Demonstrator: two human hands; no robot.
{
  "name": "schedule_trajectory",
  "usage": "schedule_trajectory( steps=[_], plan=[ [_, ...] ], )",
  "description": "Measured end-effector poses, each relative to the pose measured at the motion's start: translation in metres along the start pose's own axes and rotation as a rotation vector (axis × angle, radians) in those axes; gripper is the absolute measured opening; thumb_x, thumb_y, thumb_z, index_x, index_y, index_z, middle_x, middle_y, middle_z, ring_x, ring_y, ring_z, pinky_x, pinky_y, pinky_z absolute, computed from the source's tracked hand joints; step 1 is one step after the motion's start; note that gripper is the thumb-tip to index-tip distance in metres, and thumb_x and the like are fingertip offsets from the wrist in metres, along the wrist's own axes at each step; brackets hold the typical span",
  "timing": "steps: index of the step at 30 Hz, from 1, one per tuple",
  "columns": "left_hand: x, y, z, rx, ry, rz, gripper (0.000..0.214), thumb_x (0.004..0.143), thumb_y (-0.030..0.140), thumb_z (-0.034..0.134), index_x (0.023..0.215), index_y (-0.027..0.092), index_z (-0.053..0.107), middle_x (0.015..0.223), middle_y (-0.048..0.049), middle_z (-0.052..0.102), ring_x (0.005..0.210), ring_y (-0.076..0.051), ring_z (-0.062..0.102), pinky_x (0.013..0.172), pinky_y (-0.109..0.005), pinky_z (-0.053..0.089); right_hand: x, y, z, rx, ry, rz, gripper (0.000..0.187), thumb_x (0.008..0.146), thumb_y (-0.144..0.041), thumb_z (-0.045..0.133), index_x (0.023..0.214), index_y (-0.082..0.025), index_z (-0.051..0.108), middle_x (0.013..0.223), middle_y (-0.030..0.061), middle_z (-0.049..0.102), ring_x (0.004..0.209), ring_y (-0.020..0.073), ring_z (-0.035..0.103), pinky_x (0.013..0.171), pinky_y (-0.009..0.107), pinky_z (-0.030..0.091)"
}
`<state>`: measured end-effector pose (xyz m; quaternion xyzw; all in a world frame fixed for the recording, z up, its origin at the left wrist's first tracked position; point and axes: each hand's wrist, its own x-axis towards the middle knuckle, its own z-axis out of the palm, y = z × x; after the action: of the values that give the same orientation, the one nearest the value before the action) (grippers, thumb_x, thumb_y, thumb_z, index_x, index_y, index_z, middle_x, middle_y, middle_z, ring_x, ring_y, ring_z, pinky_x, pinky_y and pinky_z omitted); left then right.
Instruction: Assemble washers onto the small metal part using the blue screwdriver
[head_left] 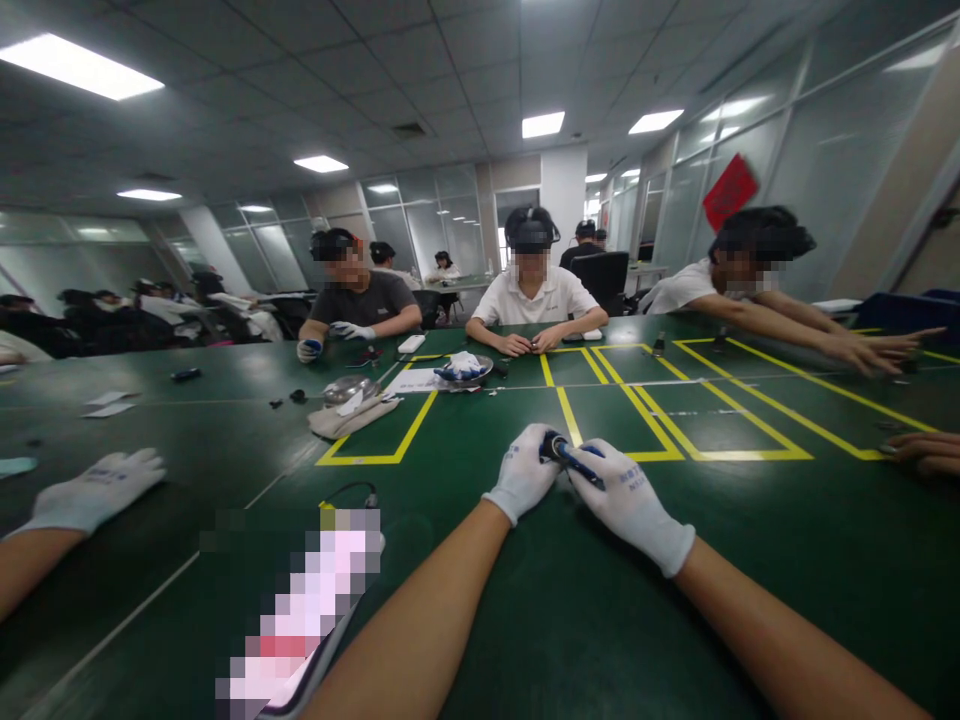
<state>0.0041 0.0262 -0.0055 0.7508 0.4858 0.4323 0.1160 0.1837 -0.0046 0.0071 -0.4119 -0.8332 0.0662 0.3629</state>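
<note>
Both my hands wear white gloves and meet over the green table [645, 620]. My left hand [525, 470] is closed round a small dark blue and black object [555, 447], which I cannot make out in detail. My right hand [626, 497] grips a blue pen-like tool [581, 462] whose tip touches that object. The hands sit just below a yellow tape line [568, 415] on the table.
A phone [300, 620] with a cable lies at my lower left. Another person's gloved hand [94, 490] rests at the far left, and a bare hand [926, 450] at the right edge. Three people sit opposite; a metal dish [465, 372], cloth [352, 412] and small parts lie mid-table.
</note>
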Motion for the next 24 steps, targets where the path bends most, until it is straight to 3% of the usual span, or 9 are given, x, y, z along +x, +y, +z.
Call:
schedule_trajectory(
  steps=[12, 18, 24],
  plan=[
    [0.0014, 0.0037, -0.0016, -0.020, -0.053, 0.060, 0.045, 0.078, 0.006, 0.060, 0.121, 0.020, 0.064, 0.118, -0.0076, 0.066, 0.112, -0.021, 0.062, 0.104, -0.036, 0.050, 0.0007, 0.0002, -0.0002, -0.149, -0.070, -0.045, 0.037, 0.098, -0.027, 0.050, 0.132, -0.020, 0.062, 0.106, 0.0099, 0.065, 0.090, 0.0210, 0.063, 0.078, 0.031, 0.050],
    [0.0020, 0.0069, -0.0015, -0.042, -0.035, 0.094, 0.038, 0.082, 0.009, 0.060, 0.119, 0.019, 0.063, 0.119, -0.0084, 0.066, 0.114, -0.021, 0.061, 0.105, -0.037, 0.048, 0.0017, 0.0057, 0.0044, -0.245, -0.035, -0.030, 0.037, 0.098, -0.029, 0.050, 0.132, -0.022, 0.063, 0.109, 0.0107, 0.065, 0.088, 0.0210, 0.063, 0.076, 0.030, 0.049],
    [0.0026, 0.0039, -0.0011, -0.038, -0.023, 0.075, 0.030, 0.080, 0.009, 0.061, 0.109, 0.018, 0.064, 0.109, -0.0074, 0.066, 0.104, -0.021, 0.062, 0.097, -0.036, 0.051, 0.0011, 0.0048, 0.0054, -0.245, -0.022, -0.029, 0.036, 0.098, -0.029, 0.049, 0.129, -0.021, 0.064, 0.105, 0.0098, 0.065, 0.086, 0.0202, 0.063, 0.075, 0.030, 0.048]
  ],
)
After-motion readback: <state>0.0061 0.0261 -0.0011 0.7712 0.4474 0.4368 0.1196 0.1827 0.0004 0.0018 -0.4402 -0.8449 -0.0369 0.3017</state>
